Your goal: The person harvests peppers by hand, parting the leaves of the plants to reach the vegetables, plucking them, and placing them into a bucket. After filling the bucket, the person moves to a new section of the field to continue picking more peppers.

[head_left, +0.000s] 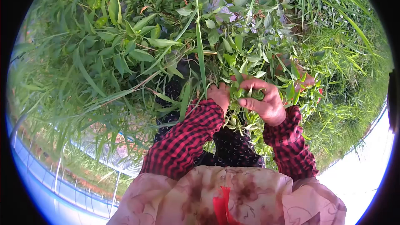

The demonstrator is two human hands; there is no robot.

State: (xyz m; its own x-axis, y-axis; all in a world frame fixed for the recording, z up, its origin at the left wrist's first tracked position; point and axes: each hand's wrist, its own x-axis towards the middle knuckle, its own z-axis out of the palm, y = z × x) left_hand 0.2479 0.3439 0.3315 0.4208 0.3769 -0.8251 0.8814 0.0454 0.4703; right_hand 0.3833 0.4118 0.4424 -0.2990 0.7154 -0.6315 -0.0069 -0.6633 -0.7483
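My right hand (pixel 266 102) is closed around a green pepper (pixel 257 94), with the thumb and fingers wrapped about it. Leaves of the plant poke up between and beside those fingers. Close by on the left, my left hand (pixel 220 96) reaches down into the pepper plants (pixel 229 43). Its fingers are curled, and their tips go out of sight among leaves and stems, so what they grip is hidden. The two hands are a short way apart, low in front of my legs.
Pale green peppers (pixel 101 21) hang on a plant at the upper left. Long grass blades (pixel 199 37) cross the view. A reddish-brown object (pixel 307 79) sits half hidden in leaves at the right. Metal posts (pixel 60 166) and plastic sheeting stand lower left.
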